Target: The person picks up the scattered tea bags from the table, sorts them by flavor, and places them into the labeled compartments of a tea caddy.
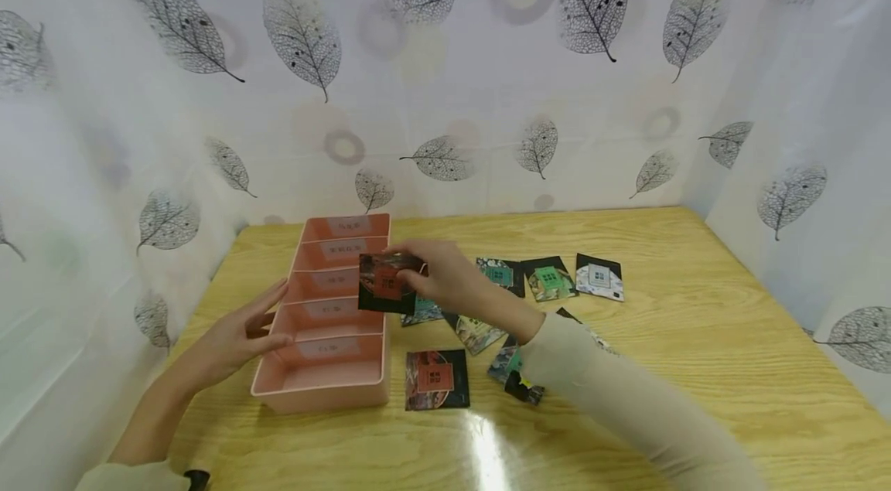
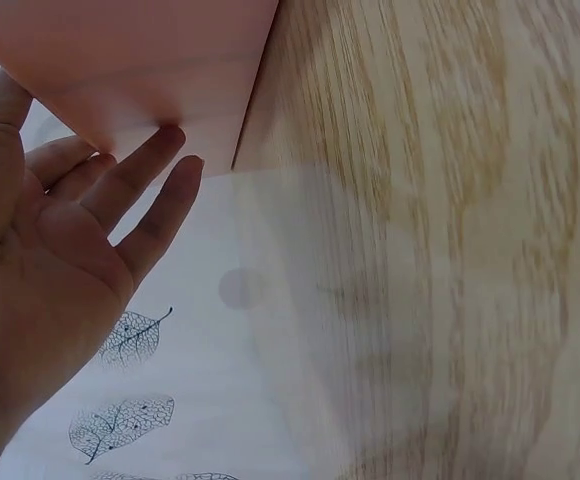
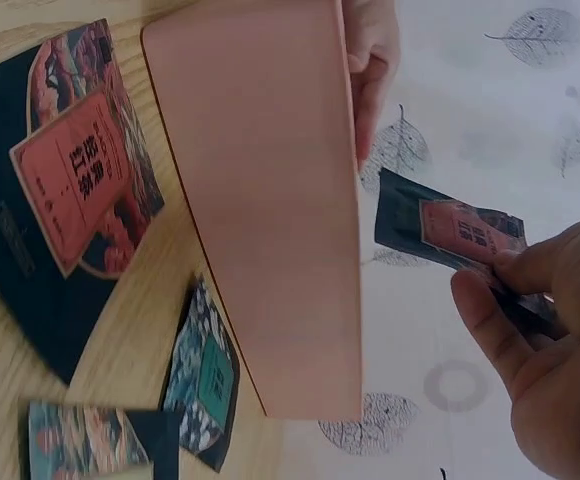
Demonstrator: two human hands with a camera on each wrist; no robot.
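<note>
Between thumb and fingers my right hand (image 1: 445,274) pinches a dark tea packet (image 1: 383,286) with a red label. The packet is held in the air over the right rim of a pink divided box (image 1: 334,390); the right wrist view shows it tilted above the box wall (image 3: 260,200). My left hand (image 1: 240,336) rests on the box's left side, fingers fairly straight. In the left wrist view, fingertips (image 2: 170,137) touch the outer wall. Each compartment bears a pale label. A similar red-labelled packet (image 1: 437,380) lies right of the box.
Several more packets with green, yellow or white labels lie on the wooden table (image 1: 661,414) right of the box, partly under my right forearm. A white-labelled packet (image 1: 599,277) is farthest right. Leaf-patterned cloth (image 1: 480,89) hangs behind the table and along its sides.
</note>
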